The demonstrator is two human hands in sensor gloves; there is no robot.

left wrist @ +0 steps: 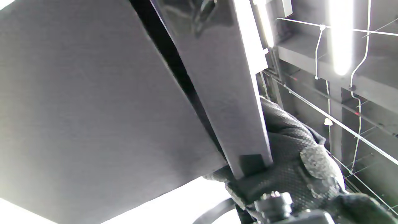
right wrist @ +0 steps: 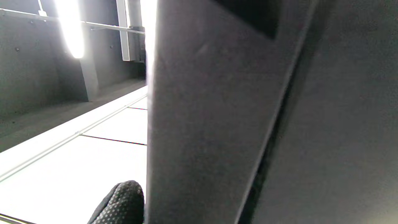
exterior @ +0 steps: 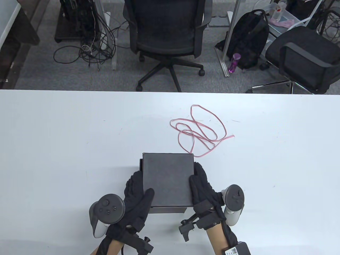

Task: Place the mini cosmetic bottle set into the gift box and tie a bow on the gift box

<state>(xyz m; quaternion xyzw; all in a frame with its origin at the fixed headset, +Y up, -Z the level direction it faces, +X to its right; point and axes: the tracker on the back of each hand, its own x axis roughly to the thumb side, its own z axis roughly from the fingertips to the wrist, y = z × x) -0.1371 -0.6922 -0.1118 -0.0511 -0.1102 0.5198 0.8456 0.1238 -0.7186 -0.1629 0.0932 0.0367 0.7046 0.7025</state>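
Gift box (exterior: 167, 180) sits clasped between both hands' grip.

Both hands clasp the gift box (exterior: 167, 180): left hand (exterior: 136, 194) thumb across its lid, right hand (exterior: 203, 186) fingers curled against its side.

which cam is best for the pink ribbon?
Table view. The whole pink ribbon shows there, lying in loose loops on the white table just beyond the far right corner of the black gift box. The left and right wrist views are filled by box panels up close; no ribbon shows in either.
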